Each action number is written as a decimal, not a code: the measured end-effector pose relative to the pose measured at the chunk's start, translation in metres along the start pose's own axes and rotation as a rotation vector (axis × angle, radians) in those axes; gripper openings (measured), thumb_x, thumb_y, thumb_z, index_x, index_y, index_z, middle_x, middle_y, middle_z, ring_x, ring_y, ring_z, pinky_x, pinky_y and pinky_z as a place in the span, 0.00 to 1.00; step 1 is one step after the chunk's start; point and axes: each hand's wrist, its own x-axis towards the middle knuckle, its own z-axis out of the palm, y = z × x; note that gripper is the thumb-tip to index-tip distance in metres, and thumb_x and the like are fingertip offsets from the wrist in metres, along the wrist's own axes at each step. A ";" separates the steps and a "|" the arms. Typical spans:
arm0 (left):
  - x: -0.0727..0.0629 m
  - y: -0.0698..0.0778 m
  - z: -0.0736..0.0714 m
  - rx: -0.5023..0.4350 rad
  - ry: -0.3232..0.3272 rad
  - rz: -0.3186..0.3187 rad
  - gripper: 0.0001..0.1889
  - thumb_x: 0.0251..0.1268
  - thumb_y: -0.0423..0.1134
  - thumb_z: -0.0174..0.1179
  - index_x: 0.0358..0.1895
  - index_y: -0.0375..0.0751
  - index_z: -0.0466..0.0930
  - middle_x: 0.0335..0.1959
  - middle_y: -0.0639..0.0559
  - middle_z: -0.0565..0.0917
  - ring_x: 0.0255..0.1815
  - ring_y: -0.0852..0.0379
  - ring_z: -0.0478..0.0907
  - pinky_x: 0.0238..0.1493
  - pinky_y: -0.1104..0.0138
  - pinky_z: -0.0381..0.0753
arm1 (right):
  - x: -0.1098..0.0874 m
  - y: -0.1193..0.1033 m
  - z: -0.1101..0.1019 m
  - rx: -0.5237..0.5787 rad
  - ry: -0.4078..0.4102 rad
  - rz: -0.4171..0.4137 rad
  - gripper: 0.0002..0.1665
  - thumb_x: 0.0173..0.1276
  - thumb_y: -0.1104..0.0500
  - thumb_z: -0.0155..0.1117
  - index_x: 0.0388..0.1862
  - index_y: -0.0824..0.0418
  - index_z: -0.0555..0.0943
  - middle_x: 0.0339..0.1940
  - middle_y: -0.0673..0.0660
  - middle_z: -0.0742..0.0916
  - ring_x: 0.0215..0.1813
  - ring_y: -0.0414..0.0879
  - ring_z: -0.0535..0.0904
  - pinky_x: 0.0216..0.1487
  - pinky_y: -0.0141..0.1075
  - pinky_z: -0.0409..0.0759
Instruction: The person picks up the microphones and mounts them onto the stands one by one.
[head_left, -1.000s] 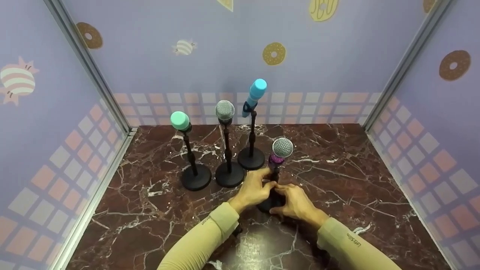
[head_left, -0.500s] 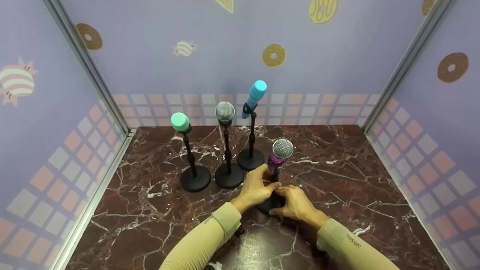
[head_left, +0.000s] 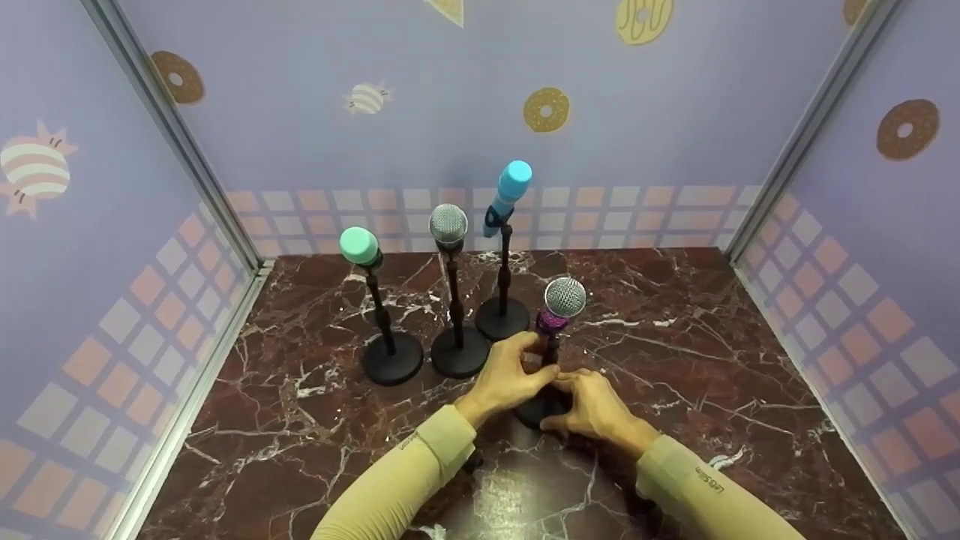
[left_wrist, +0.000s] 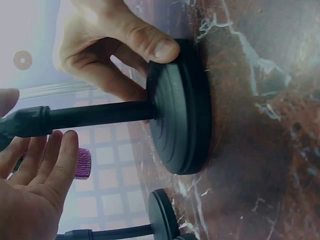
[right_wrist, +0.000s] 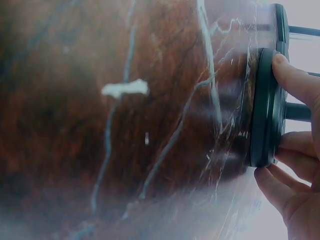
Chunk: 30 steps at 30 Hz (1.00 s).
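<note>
Nearest me, a silver-headed microphone [head_left: 565, 298] with a glittery purple collar sits on a short black microphone stand [left_wrist: 97, 116]. My left hand [head_left: 504, 381] holds the stand's pole, its fingers behind the pole in the left wrist view. Low on the same stand, my right hand [head_left: 598, 409] grips the round base [right_wrist: 265, 110], thumb and fingers spread around its edge. That base rests on the marbled tabletop [head_left: 690, 360]. Purple glitter [left_wrist: 84, 164] shows behind the left fingers in the left wrist view. Most of the pole is hidden by my hands in the head view.
Behind and to the left stand several more microphones on black stands: a mint-topped one [head_left: 359, 245], a silver one [head_left: 448, 223] and a blue one [head_left: 514, 180]. Patterned panels [head_left: 300, 135] enclose the table at the back and both sides.
</note>
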 end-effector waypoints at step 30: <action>0.001 -0.010 0.009 -0.058 0.086 0.002 0.13 0.62 0.34 0.83 0.44 0.37 0.87 0.41 0.42 0.94 0.44 0.47 0.94 0.50 0.56 0.97 | -0.010 0.002 0.003 -0.197 0.036 -0.146 0.40 0.60 0.35 0.87 0.58 0.62 0.90 0.63 0.60 0.92 0.65 0.56 0.89 0.65 0.50 0.91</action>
